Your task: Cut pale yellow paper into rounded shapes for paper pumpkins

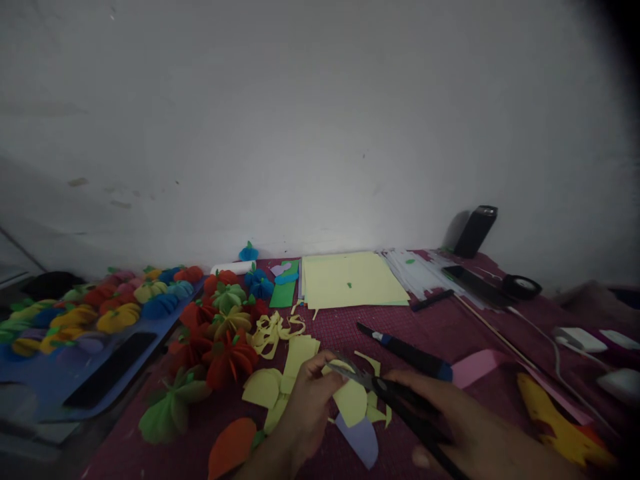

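Note:
Low in the centre, my left hand (316, 393) is closed, thumb and fingers pinching a pale yellow paper piece (351, 402) with a rounded edge. My right hand (465, 417) grips black-handled scissors (377, 385), their blades pointing left across the paper beside my left fingertips. Beneath the paper lies a lilac paper shape (359, 441) with narrow yellow offcuts around it. Left of my left hand are yellow rounded cutouts (263, 388) and an orange paper shape (233, 447). A utility knife (407, 350) with a dark blue handle lies beyond the scissors.
Folded paper pumpkins (231, 360) crowd the left, with more on a blue board (120, 387) beside a black phone-like slab (110, 370). Yellow sheets (353, 280) and white strips (417, 273) lie by the wall. At right are tape (521, 287), a cabled phone (475, 287) and a pink strip (480, 368).

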A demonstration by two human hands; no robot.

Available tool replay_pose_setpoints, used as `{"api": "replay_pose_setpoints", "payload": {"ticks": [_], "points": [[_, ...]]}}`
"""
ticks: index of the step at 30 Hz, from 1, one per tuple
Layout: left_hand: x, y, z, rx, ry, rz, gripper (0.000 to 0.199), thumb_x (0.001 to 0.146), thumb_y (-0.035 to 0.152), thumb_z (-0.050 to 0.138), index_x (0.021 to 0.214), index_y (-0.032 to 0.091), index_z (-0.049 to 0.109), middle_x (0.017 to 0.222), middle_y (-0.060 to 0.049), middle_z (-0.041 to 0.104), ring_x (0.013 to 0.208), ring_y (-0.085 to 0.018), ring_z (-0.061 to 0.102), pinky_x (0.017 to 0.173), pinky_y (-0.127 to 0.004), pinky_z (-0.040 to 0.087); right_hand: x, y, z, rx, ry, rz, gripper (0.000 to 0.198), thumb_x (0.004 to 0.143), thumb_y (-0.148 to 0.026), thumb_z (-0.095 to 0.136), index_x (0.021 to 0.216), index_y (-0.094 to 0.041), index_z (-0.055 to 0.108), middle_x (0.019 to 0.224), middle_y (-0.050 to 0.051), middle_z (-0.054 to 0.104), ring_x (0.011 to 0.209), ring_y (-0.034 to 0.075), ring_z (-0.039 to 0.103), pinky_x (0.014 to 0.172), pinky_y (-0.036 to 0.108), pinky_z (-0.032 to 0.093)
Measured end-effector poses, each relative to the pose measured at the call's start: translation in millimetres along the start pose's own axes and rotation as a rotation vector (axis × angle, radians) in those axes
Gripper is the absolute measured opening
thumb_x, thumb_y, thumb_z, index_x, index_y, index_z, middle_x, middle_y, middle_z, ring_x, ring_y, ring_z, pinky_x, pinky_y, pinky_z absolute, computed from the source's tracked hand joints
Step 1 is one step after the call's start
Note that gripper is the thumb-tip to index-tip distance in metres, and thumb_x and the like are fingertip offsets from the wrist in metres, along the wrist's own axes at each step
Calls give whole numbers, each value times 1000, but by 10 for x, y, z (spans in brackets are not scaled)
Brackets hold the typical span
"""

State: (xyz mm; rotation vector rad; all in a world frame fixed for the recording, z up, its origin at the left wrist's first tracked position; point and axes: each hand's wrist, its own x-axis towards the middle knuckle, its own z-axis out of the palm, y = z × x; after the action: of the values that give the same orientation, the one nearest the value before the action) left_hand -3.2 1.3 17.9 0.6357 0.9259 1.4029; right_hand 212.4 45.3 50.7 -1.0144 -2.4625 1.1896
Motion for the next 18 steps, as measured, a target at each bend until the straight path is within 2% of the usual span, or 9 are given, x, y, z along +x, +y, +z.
{"api": "replay_pose_setpoints", "payload": {"ticks": [18], "points": [[12,-30,-15,-67,-17,-18,11,66,16,64,63,15,53,56,4,53,52,-9,48,52,-22,34,15,-79,20,-17,29,2,64,65,-35,66,124,-31,42,122,5,51,106,27,49,88,38,40]]}}
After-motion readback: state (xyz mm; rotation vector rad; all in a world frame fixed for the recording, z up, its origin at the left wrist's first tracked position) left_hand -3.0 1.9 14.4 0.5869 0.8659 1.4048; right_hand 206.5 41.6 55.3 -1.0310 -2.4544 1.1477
